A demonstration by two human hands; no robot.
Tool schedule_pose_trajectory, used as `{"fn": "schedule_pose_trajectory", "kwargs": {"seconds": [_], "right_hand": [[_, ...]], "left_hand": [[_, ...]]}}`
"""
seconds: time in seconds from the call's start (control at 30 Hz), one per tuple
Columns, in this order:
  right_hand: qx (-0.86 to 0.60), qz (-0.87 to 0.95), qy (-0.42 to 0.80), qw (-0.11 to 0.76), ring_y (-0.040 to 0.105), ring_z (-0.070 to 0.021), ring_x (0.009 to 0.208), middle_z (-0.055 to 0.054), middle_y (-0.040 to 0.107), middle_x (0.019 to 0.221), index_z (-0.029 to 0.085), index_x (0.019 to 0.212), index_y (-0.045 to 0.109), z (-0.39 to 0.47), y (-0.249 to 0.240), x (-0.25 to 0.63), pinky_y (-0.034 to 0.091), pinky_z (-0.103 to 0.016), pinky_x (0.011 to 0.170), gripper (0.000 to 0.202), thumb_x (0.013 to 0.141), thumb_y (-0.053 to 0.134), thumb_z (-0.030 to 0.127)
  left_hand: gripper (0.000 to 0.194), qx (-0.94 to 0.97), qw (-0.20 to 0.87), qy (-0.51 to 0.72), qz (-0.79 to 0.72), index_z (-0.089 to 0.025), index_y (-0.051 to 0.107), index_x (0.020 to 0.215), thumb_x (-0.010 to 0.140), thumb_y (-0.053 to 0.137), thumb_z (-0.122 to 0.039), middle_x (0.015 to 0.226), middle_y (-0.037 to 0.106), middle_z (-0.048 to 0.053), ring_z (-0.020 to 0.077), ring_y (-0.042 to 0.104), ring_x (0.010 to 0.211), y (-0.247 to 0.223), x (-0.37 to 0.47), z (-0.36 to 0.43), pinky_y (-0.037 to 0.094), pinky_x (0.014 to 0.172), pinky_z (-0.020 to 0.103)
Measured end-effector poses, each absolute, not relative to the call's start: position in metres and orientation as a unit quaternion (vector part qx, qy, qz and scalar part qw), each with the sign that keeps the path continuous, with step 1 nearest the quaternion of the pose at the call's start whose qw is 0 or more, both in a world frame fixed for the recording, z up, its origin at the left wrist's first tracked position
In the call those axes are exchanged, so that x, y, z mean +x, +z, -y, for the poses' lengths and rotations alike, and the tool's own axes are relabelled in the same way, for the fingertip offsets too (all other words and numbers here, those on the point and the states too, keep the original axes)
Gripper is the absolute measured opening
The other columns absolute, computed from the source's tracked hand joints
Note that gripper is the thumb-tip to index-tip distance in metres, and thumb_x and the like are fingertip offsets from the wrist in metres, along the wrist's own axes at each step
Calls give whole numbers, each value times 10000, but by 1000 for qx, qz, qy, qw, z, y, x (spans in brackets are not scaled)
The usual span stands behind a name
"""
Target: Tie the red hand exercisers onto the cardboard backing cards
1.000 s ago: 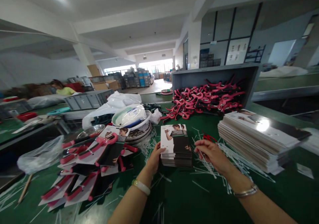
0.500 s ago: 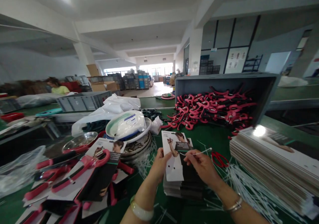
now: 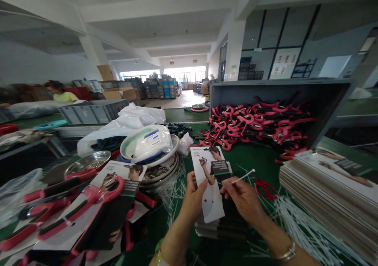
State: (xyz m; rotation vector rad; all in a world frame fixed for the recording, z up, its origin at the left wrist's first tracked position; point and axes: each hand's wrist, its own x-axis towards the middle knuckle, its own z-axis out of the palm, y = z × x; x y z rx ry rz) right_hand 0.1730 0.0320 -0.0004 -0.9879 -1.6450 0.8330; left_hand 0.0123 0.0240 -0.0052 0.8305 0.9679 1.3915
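Note:
My left hand (image 3: 195, 195) grips the left edge of a printed cardboard backing card (image 3: 211, 211), thumb on its front. The card is tilted above a stack of like cards (image 3: 206, 231). Between the thumb and fingers of my right hand (image 3: 240, 197) is a white cable tie (image 3: 246, 175), its head pointing up and right. The tie's other end reaches the card's face; whether it passes through a hole cannot be made out. On the left lie cards with pink-and-black hand grip strengtheners (image 3: 88, 203) on them.
A grey crate (image 3: 283, 83) on its side spills more hand grips (image 3: 236, 124). On the right are loose cable ties (image 3: 304, 226), red scissors (image 3: 265, 189) and a tall card stack (image 3: 319, 207). Bowls (image 3: 174, 149) and plastic bags stand left of centre. A person (image 3: 63, 95) sits far left.
The card in my left hand has come up off the stack and tilted. My right hand has moved slightly right and down, still with the cable tie. The view has shifted a little.

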Motion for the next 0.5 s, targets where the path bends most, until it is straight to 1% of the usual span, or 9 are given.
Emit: {"fn": "schedule_pose_trajectory", "kwargs": {"seconds": [0.13,0.23,0.37,0.5], "right_hand": [[-410,680,320,517,580,-137,564,-33,645,699,208,750,606,-32,2,171,477,-250,558,297,873,500,457],[-411,694,294,514,596,-146,589,-34,658,710,216,744,628,-33,2,169,485,-258,574,268,878,507,413],[-393,738,210,507,634,-185,753,-48,676,792,241,845,687,-35,-6,170,510,-297,678,184,866,544,355],[-375,774,146,490,624,-177,738,-50,655,787,259,934,703,-37,-12,178,512,-289,626,180,865,547,316]], "left_hand": [[508,358,592,608,-389,-241,415,959,630,742,-447,782,651,-15,129,584,565,0,15,-18,472,571,256],[503,333,627,598,-370,-236,436,998,643,740,-421,787,645,-12,139,601,593,1,20,-13,479,590,262],[589,297,680,571,-353,-238,461,1130,627,751,-338,875,661,16,174,637,702,-2,29,-9,488,640,277],[615,294,668,580,-362,-221,476,1142,595,755,-239,898,676,34,191,644,761,-7,33,-9,490,685,282]]}}
